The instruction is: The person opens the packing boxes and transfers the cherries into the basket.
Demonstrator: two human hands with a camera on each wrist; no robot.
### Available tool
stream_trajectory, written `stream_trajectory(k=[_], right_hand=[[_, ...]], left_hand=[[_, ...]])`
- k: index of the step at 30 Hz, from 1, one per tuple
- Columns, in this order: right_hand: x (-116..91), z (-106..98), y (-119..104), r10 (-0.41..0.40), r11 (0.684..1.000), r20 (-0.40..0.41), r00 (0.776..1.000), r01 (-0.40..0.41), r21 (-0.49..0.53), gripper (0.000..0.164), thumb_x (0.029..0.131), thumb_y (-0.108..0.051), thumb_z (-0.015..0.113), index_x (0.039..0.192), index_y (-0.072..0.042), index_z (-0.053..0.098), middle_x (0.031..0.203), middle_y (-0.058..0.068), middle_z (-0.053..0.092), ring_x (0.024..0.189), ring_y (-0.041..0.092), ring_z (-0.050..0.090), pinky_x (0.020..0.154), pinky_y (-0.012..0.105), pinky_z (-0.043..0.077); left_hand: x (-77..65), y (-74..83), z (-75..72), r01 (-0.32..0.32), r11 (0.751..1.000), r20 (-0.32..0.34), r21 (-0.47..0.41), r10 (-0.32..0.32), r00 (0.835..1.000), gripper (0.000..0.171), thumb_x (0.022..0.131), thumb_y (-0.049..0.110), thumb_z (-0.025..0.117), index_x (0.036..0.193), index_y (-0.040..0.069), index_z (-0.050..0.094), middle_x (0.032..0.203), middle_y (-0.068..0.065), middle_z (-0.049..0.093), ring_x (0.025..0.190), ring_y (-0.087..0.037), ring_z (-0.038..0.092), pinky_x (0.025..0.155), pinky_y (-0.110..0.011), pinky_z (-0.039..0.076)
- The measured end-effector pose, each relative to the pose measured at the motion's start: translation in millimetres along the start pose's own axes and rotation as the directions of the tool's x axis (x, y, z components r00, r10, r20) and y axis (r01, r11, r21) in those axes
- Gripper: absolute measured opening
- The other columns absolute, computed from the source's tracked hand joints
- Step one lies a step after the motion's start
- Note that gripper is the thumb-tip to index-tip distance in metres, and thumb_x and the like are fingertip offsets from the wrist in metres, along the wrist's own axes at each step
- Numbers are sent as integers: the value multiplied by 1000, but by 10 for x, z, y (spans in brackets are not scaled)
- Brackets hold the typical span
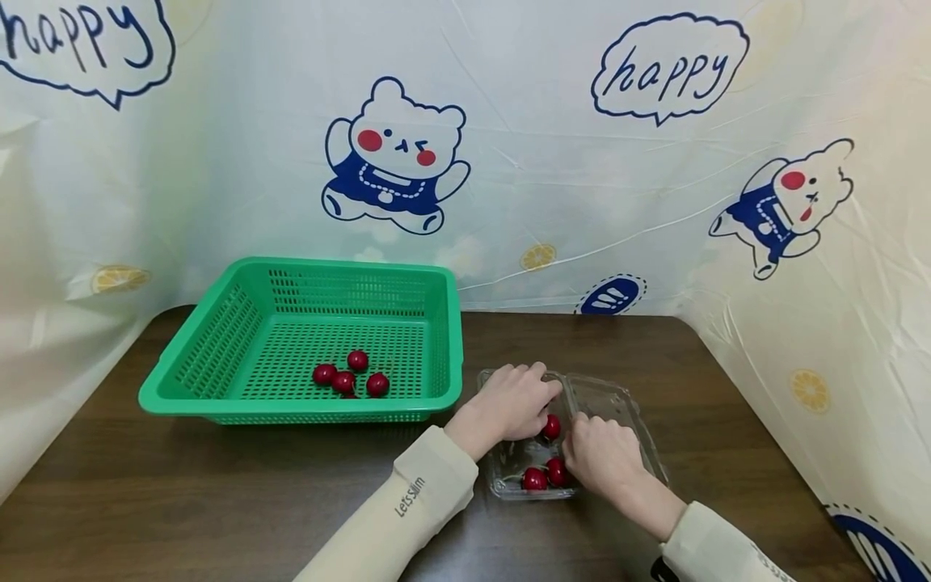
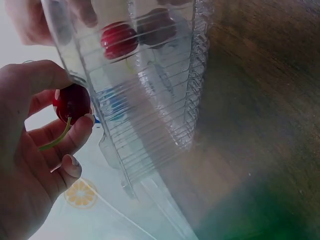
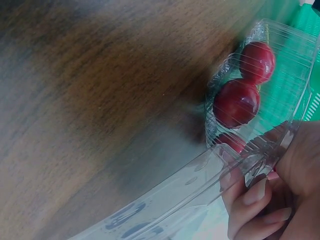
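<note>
Three red cherries (image 1: pixel 534 478) lay inside the clear plastic box (image 1: pixel 511 458), two touching each other at its near end and one farther back. The left hand (image 1: pixel 518 398) reached over the box's left edge from the near left, the back of the hand uppermost. Its thumb and fingertips pinched a fourth cherry (image 2: pixel 74 102) just beside the box's rim; the green stem (image 2: pixel 56 137) projected from the fruit across the curled fingers. The right hand (image 1: pixel 604 453) was placed at the box's right side, its knuckles raised, its fingers bent and gripping the plastic edge where the lid (image 1: pixel 614 404) adjoined. This lid lay spread out to the right of the box. Cream sleeves (image 1: pixel 436 477) covered both forearms, which approached the box from its near side. To the left of the box stood a green basket (image 1: pixel 298 406), with more cherries (image 1: pixel 324 374) clustered toward its near wall. A dark wooden table (image 1: pixel 218 501) extended beneath the box; well behind the box rose a pale sheet (image 1: pixel 524 48) printed with bears (image 1: pixel 396 158).
</note>
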State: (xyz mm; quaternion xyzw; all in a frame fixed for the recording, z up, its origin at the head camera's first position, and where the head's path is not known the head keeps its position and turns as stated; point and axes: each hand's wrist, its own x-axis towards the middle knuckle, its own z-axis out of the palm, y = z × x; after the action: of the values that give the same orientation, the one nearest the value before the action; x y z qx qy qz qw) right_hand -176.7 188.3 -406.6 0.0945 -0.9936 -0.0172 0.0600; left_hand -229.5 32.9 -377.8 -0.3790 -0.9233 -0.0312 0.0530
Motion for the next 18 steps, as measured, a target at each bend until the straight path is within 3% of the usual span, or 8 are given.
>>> stream_trajectory(k=[8,18], right_hand=[[-8,9,5,-10,1000,-8,1000,10,-2,27,84,-19,61,63,-4,53,49,9,52,39,23,50,33,38,43],[-6,14,12,-12,1000,-16,1000,12,-3,27,83,-19,59,63,-4,52,50,11,55,41,26,53,34,41,43]], left_hand=[[-39,-36,-107,-5,1000,-62,-9,4,998,22,90,24,60,108,18,69,96,-5,67,71,-16,62,67,-31,58],[-137,-120,-348,-29,1000,-90,11,30,995,19,91,23,59,107,17,69,95,-4,66,74,-18,63,69,-33,56]])
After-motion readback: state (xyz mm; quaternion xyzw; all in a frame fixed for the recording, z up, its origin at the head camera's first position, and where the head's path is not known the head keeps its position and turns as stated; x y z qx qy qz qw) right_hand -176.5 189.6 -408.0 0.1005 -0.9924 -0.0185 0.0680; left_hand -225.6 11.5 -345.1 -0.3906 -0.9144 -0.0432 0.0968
